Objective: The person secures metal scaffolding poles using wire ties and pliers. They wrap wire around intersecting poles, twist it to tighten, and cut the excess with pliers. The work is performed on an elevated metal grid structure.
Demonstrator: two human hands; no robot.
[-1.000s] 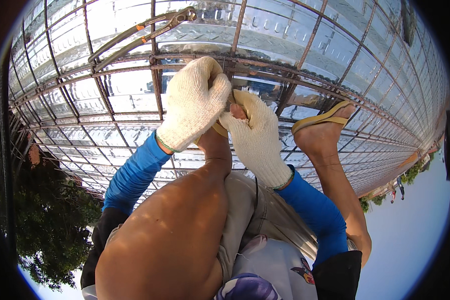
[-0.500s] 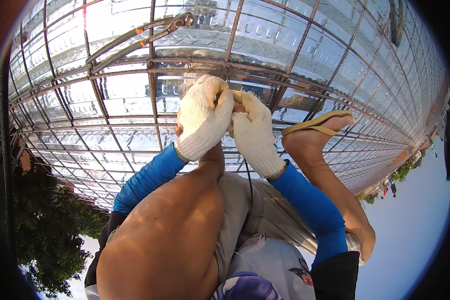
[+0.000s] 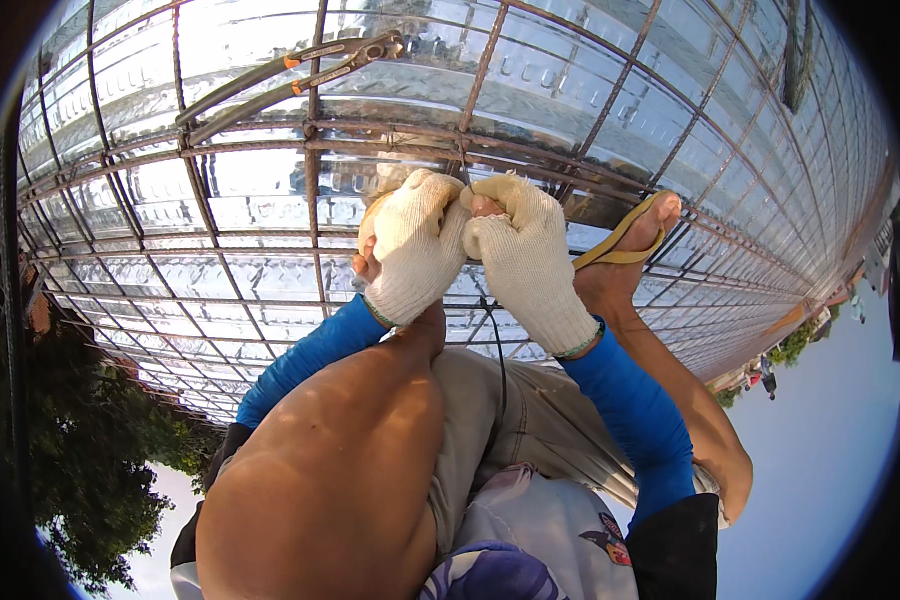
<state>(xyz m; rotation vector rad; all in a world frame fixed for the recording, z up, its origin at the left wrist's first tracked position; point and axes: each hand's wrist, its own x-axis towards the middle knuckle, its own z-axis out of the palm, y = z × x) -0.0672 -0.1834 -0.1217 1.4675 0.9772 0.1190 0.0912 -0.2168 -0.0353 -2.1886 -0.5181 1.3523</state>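
Note:
My left hand (image 3: 410, 245), in a knitted white glove, is closed, with its fingertips meeting those of the other hand. My right hand (image 3: 518, 255) wears the same kind of glove and pinches with thumb and forefinger. Between the two pinches a thin dark wire (image 3: 464, 168) runs up to the rusty rebar (image 3: 530, 160) just above my fingers. The wire's lower end is hidden in the gloves. Long-handled pliers (image 3: 290, 80) with orange marks lie on the rebar mesh, up and left of my hands.
Rebar mesh (image 3: 315, 200) spreads over shiny ribbed metal sheeting (image 3: 260, 220). My foot in a yellow sandal (image 3: 625, 250) rests on the mesh at the right. A dark cord (image 3: 500, 345) hangs below my hands. Trees (image 3: 90, 450) stand at lower left, people far off at right.
Both hands have drawn slightly down in the picture, away from the bar, and the wire between them now shows. The view has shifted a little; the pliers still lie on the mesh.

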